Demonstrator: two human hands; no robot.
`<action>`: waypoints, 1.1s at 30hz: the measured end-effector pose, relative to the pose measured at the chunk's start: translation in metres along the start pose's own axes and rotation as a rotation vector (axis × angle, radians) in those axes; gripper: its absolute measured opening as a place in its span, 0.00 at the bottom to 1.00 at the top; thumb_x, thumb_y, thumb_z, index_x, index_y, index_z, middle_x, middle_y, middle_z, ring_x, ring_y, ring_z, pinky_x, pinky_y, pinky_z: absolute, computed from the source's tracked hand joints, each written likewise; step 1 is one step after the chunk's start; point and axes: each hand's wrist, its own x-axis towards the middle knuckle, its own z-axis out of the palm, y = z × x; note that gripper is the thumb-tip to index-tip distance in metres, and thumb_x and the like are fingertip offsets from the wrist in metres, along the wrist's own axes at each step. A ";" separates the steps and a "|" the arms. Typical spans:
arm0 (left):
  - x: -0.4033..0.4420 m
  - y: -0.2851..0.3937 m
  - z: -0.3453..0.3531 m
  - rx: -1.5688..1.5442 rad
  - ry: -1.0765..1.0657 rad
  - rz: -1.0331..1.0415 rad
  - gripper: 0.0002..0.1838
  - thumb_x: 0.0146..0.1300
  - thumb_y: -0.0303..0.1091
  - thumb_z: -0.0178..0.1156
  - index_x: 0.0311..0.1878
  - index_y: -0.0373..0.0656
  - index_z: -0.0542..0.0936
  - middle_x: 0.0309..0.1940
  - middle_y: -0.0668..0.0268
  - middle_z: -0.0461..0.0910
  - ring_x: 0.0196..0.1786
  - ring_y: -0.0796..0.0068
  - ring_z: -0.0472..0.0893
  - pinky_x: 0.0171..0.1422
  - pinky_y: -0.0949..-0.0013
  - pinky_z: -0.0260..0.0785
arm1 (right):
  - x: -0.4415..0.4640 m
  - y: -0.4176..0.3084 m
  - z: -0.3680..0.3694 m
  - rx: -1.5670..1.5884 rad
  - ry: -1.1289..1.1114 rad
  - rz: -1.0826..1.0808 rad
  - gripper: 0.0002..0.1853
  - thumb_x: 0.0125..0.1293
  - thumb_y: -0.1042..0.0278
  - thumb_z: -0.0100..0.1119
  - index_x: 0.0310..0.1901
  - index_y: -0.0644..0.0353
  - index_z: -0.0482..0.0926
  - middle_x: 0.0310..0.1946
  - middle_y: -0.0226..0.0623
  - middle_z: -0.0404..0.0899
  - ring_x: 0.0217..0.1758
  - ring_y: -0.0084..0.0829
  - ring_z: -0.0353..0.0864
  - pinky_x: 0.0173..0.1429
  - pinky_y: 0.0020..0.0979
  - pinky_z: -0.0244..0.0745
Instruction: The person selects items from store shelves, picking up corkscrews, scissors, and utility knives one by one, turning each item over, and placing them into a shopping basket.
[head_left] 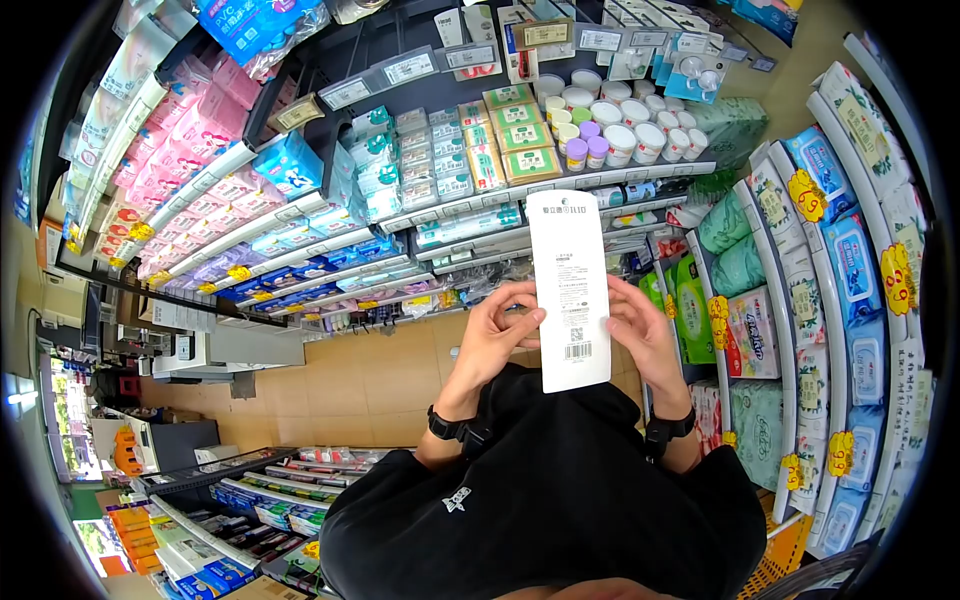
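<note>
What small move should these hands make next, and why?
Probably turn the white card over: the side with a barcode is showing while the other is hidden, and the left hand and right hand hold opposite edges, so a flip looks easy.

A loose black top [600, 480] is worn, cut with short, wide sleeves [395, 485]. Its front is marked with a small white motif [457, 499], too small to be made out. Both wrists are circled in black: a chunky left wristband [447, 426] and a similarly dark right wristband [668, 431] are worn.
</note>
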 end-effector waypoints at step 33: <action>0.011 -0.038 0.009 -0.069 -0.235 -0.240 0.45 0.64 0.45 0.71 0.75 0.41 0.56 0.69 0.56 0.65 0.68 0.61 0.71 0.63 0.61 0.75 | -0.001 0.024 0.010 0.078 -0.346 0.175 0.38 0.71 0.72 0.60 0.78 0.63 0.51 0.76 0.47 0.57 0.78 0.36 0.60 0.76 0.36 0.63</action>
